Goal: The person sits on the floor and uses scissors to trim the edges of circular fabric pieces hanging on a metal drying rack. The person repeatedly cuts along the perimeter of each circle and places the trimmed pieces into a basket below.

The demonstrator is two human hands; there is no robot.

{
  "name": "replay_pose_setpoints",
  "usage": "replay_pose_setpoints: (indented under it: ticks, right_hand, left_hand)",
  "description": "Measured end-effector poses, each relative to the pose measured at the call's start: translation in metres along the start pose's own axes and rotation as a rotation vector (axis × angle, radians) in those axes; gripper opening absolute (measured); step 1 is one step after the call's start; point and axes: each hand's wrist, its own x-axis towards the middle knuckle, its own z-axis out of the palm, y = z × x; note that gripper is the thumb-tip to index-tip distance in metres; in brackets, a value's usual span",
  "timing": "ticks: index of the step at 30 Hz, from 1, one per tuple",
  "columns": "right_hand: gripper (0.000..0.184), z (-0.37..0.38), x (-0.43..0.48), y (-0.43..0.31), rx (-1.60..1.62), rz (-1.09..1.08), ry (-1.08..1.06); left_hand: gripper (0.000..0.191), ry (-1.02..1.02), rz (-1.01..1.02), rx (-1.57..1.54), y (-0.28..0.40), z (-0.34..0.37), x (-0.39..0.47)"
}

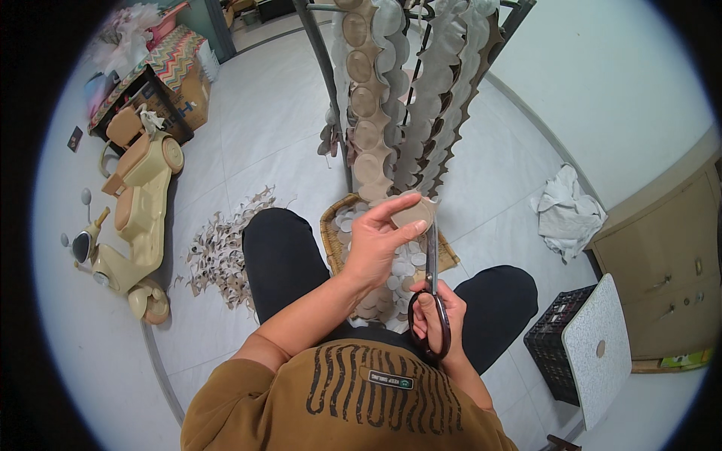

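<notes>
My left hand (379, 242) pinches a beige round disc (412, 215) at the lower end of a long strip of joined discs (364, 104). My right hand (437, 318) grips the dark handles of large scissors (432, 270), whose blades point up along the disc's right edge. More strips of grey and beige discs (434, 101) hang from a dark metal rack (324, 51). Below my hands, a woven basket (333, 242) holds many loose round discs (401, 270); my left forearm covers part of it.
A heap of cut scraps (223, 259) lies on the floor left of my knee. Farther left stands a toy scooter (135, 220). To the right are a crumpled white cloth (567, 211), a black crate (558, 341) with a pale board (601, 352), and a cabinet (665, 265).
</notes>
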Motion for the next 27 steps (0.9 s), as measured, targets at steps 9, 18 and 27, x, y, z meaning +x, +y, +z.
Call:
replay_pose_setpoints:
  ticks: [9, 18, 27]
  right_hand:
    - [0.033, -0.006, 0.008, -0.008, -0.109, -0.049, -0.042]
    - [0.031, -0.006, 0.003, -0.006, -0.048, -0.019, -0.049]
    - [0.025, -0.007, -0.001, -0.01, -0.156, -0.011, -0.037]
  left_hand:
    - [0.048, -0.13, 0.023, 0.084, 0.014, -0.003, -0.003]
    - [0.051, -0.155, -0.008, 0.087, 0.019, -0.004, -0.001]
    - [0.056, -0.164, -0.011, 0.068, 0.026, -0.004, 0.0]
